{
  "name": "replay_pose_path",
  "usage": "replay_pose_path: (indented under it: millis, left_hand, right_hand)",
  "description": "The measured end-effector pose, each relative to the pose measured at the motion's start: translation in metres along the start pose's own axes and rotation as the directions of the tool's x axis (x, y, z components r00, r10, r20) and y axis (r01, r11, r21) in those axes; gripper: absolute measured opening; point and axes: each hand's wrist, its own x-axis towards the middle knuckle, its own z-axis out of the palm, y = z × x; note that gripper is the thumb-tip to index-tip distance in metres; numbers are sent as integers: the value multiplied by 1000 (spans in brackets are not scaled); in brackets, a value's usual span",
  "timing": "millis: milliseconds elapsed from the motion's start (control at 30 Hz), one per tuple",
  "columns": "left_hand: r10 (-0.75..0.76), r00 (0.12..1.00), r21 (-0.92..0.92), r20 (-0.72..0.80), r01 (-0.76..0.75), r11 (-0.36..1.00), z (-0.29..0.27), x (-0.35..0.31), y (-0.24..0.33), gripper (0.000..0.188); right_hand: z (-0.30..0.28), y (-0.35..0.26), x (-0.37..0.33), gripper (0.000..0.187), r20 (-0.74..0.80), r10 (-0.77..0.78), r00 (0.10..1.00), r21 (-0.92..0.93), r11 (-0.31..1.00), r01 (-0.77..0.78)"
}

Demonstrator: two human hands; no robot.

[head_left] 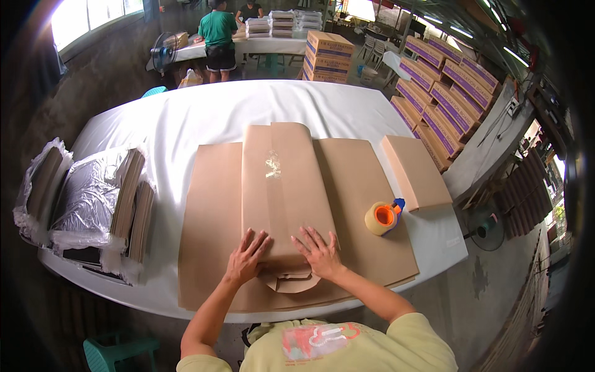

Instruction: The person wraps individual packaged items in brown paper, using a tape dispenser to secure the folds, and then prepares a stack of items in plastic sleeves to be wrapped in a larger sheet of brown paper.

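Note:
A long parcel in brown kraft paper [288, 204] lies lengthwise before me, with a shiny strip of clear tape [273, 164] across its top seam. Its near end shows folded paper flaps [294, 283], partly loose. My left hand [248, 255] rests on the near left edge of the parcel, fingers spread. At the near right edge my right hand [318, 251] presses the paper, its fingers also apart. Beneath the parcel are large flat sheets of brown paper [211, 248]. On those sheets, to the right, sits a tape dispenser [384, 217] with an orange hub and blue end.
A finished-looking brown parcel [417, 172] lies at the right. Stacks of boards in torn plastic [93, 198] stand on the left of the white-covered table [173, 111]. Beyond are stacked cartons [328, 56], more cartons [446, 93], a fan [486, 230], a green stool [118, 353] and two people.

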Motion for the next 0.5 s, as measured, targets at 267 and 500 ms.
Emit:
replay_pose_path:
  millis: [267, 500]
  left_hand:
    - [-25, 1000, 7, -1, 25, 1000, 4, 2, 0, 78]
    - [-82, 995, -167, -51, 72, 983, -35, -16, -22, 75]
  right_hand:
    - [15, -8, 5, 63, -42, 77, 996, -69, 994, -80]
    - [-28, 38, -6, 67, 93, 62, 994, 447, 889, -97]
